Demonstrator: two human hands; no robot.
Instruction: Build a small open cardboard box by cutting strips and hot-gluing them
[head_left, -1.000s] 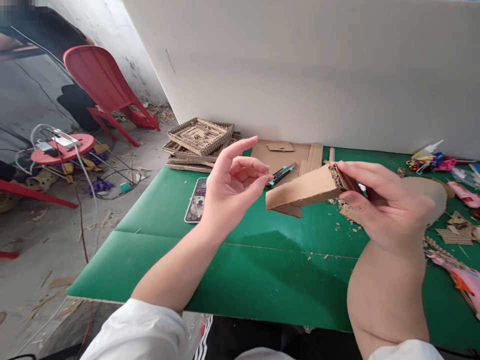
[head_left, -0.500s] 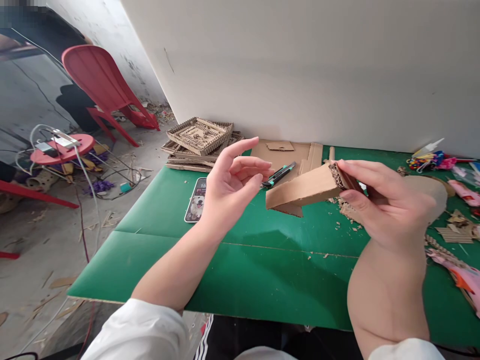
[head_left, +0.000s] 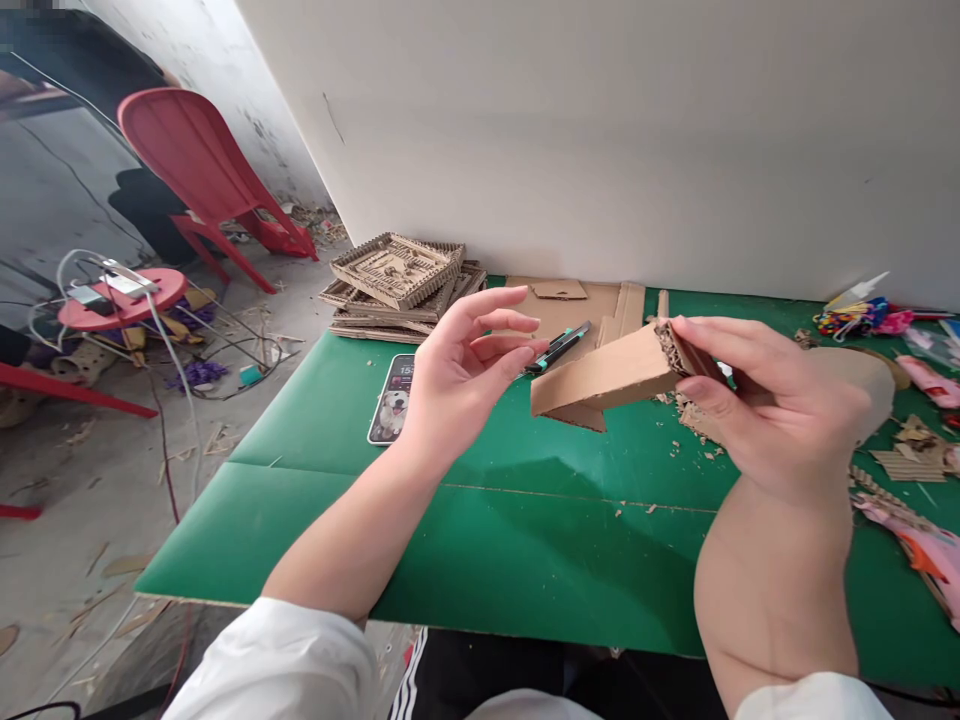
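Holding steady at right of centre, the right hand (head_left: 780, 400) pinches the folded cardboard piece (head_left: 600, 375) at its ragged end between thumb and fingers, its far end angling down and left above the bench (head_left: 240, 520). Over at centre, the left hand (head_left: 465, 375) curves its fingers, index raised away from the thumb; whether the thumb meets a lower fingertip, I cannot tell.

And look at the room: a broad green stretch spreads beneath both forearms, its near edge crossing the bottom of the frame, its left edge slanting up towards the stack of corrugated trays (head_left: 397, 275). Behind, a pale upright panel (head_left: 600, 150) closes off the far side.

Now the obstacles! A utility knife (head_left: 562, 345) lies just beyond the left fingertips, near a flat cardboard sheet (head_left: 570, 312); a phone (head_left: 390, 400) sits partly behind the left hand. Scraps (head_left: 701, 445) litter the green near the right hand, torn corrugated pieces (head_left: 911, 460) lie far right, and a pink tool (head_left: 919, 540) crowds the lower right.
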